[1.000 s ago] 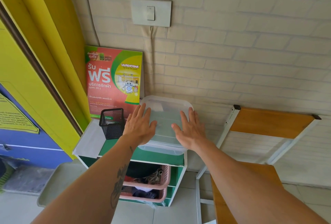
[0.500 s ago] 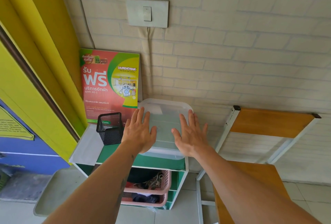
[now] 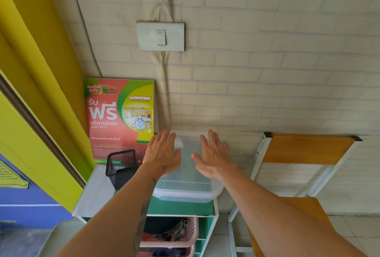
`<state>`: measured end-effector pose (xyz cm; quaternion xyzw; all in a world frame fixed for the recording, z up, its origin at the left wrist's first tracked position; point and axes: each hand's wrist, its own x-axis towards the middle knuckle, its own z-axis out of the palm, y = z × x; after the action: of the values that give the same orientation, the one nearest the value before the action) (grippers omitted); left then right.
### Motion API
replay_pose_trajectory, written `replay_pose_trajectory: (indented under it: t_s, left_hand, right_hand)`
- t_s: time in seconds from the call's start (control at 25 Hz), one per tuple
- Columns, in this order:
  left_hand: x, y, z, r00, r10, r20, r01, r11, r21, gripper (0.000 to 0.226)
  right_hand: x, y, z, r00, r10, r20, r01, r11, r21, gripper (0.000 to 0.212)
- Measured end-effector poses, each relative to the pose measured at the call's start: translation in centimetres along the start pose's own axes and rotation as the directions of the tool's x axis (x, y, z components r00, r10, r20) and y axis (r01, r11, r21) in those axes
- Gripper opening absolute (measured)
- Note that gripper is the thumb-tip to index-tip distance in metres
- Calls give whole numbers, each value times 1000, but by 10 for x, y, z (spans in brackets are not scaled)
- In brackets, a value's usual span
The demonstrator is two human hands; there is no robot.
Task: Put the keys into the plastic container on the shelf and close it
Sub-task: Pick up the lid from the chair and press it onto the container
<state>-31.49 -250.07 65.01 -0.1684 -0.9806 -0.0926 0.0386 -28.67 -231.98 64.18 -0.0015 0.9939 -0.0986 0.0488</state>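
Observation:
A translucent plastic container with its lid on sits on top of the green shelf, against the brick wall. My left hand lies flat on the left half of the lid, fingers spread. My right hand lies flat on the right half, fingers spread too. Neither hand holds anything. No keys can be seen; the cloudy plastic hides the container's inside.
A black mesh holder stands left of the container. A red and green laundry sign leans on the wall behind. Pink baskets fill the shelf below. A wooden chair stands at the right. A light switch is above.
Both hands have slid a little farther back along the lid, staying flat on it. The camera has tilted, so the shelf sits lower in view.

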Motion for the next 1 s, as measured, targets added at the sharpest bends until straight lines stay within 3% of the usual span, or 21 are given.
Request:
replay_pose_trajectory:
  t_s: [0.12,0.48,0.84,1.0]
  left_hand:
    - [4,-4,10,998,7,64,-9,999,39,72]
    - [9,-10,27,997,7,71,-16,993,121,77]
    - [9,-2,8,989,-18,147,16,1000,16,73]
    - [13,12,-13,992,-32,119,36,999,-32,66]
  right_hand:
    - [5,5,7,1000,-11,2,11,1000,-1,80]
    - [13,9,20,999,-26,-40,26,1000,14,84]
    - [7,11,0,997,-37,62,30,994,104,81]
    - [0,23,-30,999,-21,26,15,978,209,75]
